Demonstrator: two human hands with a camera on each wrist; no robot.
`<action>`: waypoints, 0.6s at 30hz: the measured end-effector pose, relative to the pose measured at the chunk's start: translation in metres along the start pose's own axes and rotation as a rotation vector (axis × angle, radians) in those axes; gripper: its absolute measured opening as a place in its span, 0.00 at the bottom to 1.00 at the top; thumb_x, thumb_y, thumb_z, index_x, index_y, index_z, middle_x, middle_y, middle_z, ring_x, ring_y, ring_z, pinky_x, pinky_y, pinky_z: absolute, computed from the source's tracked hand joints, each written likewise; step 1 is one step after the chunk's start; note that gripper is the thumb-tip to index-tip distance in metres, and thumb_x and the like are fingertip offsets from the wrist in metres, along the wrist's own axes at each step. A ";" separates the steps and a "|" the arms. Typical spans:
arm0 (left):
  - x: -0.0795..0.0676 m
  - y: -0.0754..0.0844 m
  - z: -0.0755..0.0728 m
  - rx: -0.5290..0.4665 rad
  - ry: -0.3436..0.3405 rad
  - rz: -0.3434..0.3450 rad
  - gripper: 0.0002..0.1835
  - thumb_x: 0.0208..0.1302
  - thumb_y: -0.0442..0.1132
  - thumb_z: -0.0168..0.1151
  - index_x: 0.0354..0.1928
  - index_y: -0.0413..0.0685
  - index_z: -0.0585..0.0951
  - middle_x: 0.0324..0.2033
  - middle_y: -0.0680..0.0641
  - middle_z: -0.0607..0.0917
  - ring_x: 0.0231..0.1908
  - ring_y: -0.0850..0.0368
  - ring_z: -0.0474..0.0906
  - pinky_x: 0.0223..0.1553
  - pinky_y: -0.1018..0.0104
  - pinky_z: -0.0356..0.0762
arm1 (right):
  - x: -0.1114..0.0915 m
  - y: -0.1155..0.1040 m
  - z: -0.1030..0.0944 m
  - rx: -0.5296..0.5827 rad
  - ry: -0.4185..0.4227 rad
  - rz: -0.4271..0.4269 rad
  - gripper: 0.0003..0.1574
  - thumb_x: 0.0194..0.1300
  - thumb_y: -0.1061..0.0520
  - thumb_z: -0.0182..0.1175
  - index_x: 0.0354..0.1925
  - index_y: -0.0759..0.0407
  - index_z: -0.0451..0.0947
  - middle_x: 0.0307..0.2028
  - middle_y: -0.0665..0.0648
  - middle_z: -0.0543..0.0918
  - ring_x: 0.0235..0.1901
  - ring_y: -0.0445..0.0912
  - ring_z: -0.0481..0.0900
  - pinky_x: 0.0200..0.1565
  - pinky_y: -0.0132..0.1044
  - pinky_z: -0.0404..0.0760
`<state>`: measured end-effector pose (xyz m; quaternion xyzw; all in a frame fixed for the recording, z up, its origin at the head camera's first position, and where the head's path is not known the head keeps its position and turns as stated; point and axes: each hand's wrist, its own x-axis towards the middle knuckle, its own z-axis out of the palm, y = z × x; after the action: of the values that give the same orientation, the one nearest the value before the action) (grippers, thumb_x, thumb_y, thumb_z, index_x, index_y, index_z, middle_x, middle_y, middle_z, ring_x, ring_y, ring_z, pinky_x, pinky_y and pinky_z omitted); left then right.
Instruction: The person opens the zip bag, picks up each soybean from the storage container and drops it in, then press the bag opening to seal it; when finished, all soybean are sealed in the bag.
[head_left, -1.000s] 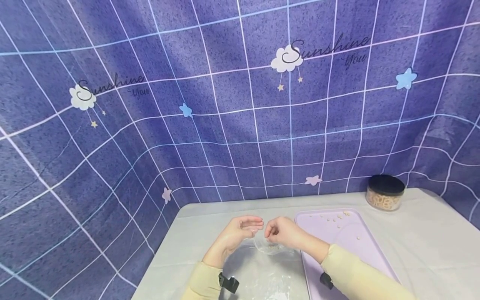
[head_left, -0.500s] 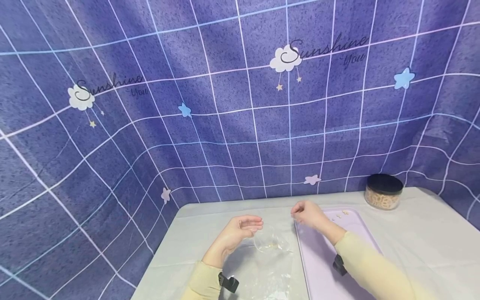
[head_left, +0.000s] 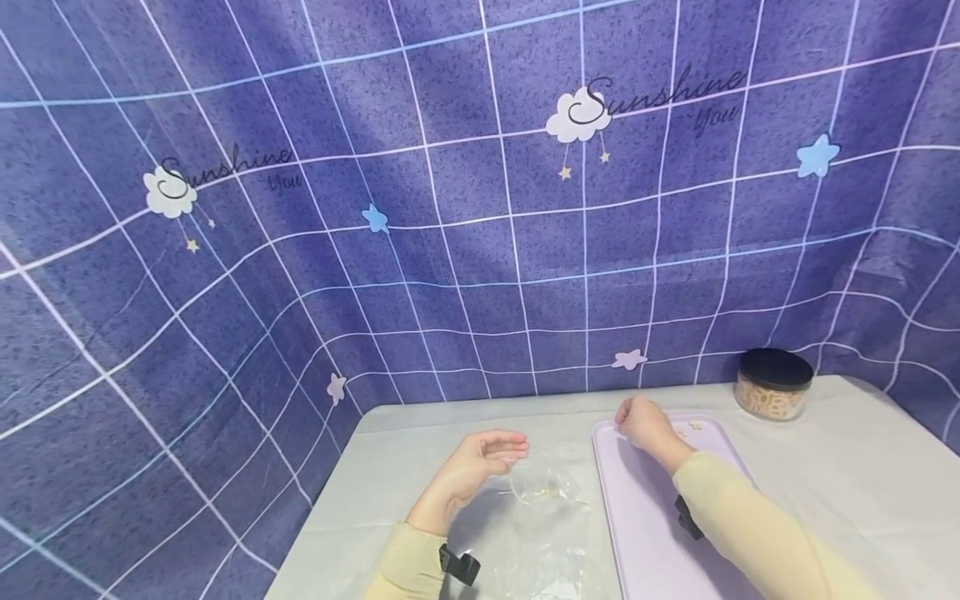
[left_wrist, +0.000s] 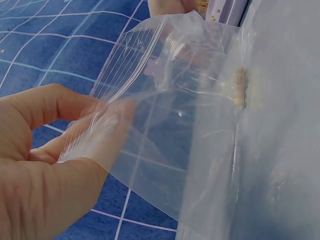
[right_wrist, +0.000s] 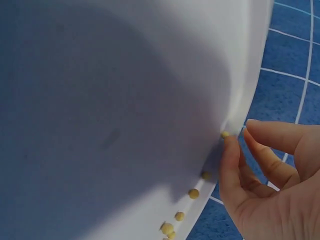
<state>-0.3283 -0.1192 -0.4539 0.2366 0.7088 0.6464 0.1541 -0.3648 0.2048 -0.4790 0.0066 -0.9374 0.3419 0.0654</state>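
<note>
A clear zip bag (left_wrist: pixel 165 130) is held at its mouth by my left hand (head_left: pixel 471 467), thumb on one side and fingers on the other, so the mouth gapes. Several small yellowish beans (left_wrist: pixel 240 90) lie inside the bag, the rest of which spreads on the table. My right hand (head_left: pixel 647 427) is over the far left corner of the lilac tray (head_left: pixel 626 533). In the right wrist view one fingertip touches or nearly touches a small bean (right_wrist: pixel 225 134) at the tray's rim; thumb and fingers are apart. Several more beans (right_wrist: pixel 193 193) lie along that edge.
A round clear jar (head_left: pixel 771 398) with a black lid and ring-shaped pieces inside stands at the table's back right. The pale-covered table (head_left: pixel 405 467) ends at a purple gridded cloth (head_left: pixel 465 317) hanging behind and to the left.
My right hand has moved from beside the bag's mouth to the right and away from me, over the tray's far left corner. The left hand stays on the bag.
</note>
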 end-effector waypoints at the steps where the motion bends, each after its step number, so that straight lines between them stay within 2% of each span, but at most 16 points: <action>1: 0.000 0.000 0.000 0.004 -0.005 0.006 0.30 0.52 0.17 0.51 0.62 0.22 0.73 0.59 0.25 0.78 0.60 0.33 0.77 0.67 0.42 0.68 | 0.000 0.000 0.002 -0.011 0.006 -0.002 0.02 0.55 0.67 0.63 0.28 0.62 0.80 0.28 0.58 0.83 0.29 0.53 0.79 0.36 0.50 0.83; 8: -0.002 0.000 -0.001 0.015 -0.024 0.018 0.29 0.54 0.18 0.51 0.62 0.20 0.72 0.59 0.24 0.77 0.61 0.33 0.76 0.66 0.48 0.72 | 0.002 0.003 0.009 -0.087 0.016 0.031 0.07 0.60 0.64 0.61 0.26 0.57 0.80 0.32 0.61 0.84 0.32 0.56 0.80 0.39 0.54 0.83; 13: -0.002 0.001 -0.002 0.009 -0.012 0.009 0.30 0.53 0.17 0.51 0.62 0.20 0.72 0.59 0.24 0.77 0.60 0.33 0.77 0.65 0.53 0.75 | 0.004 0.005 0.010 -0.124 0.014 0.037 0.07 0.60 0.64 0.60 0.25 0.59 0.81 0.32 0.61 0.85 0.34 0.58 0.82 0.41 0.56 0.84; 18: 0.001 0.003 -0.001 0.001 -0.001 -0.012 0.30 0.52 0.17 0.51 0.62 0.22 0.73 0.60 0.25 0.77 0.60 0.35 0.77 0.67 0.46 0.70 | 0.008 0.008 0.010 -0.144 0.020 0.038 0.08 0.61 0.65 0.57 0.25 0.63 0.79 0.31 0.65 0.84 0.32 0.61 0.83 0.39 0.58 0.85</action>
<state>-0.3293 -0.1191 -0.4512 0.2326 0.7105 0.6450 0.1583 -0.3746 0.2052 -0.4903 -0.0193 -0.9589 0.2747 0.0687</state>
